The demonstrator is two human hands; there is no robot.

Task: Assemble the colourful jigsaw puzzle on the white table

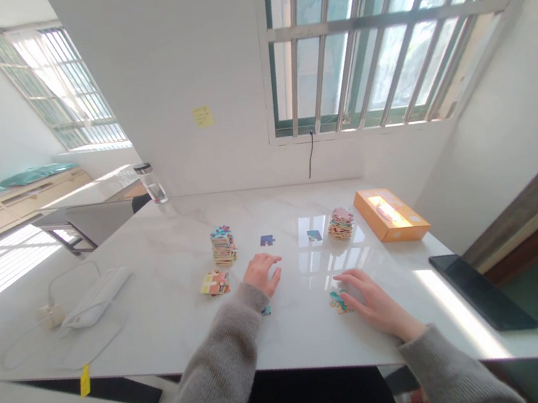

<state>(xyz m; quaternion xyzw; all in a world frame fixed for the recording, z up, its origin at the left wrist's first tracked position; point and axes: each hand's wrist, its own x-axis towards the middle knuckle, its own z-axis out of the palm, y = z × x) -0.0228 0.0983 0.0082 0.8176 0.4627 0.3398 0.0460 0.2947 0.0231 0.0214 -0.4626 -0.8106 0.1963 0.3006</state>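
Observation:
My left hand (262, 273) lies flat on the white table (176, 323), fingers stretched out, holding nothing; a small puzzle piece peeks out by its wrist. Just left of it lies a small heap of pieces (215, 283). My right hand (372, 297) rests on the table with fingers spread, its fingertips touching a colourful puzzle piece (338, 301). Farther back stand two stacks of puzzle pieces, one on the left (224, 245) and one on the right (342, 223). Between them lie two single pieces, one bluish (267, 240) and one (314, 235) in a bright reflection.
An orange box (390, 213) lies at the back right. A dark phone (482, 291) sits near the right edge. On the left are a white power strip (96, 297) with its cord and a clear bottle (152, 185). A barred window is behind.

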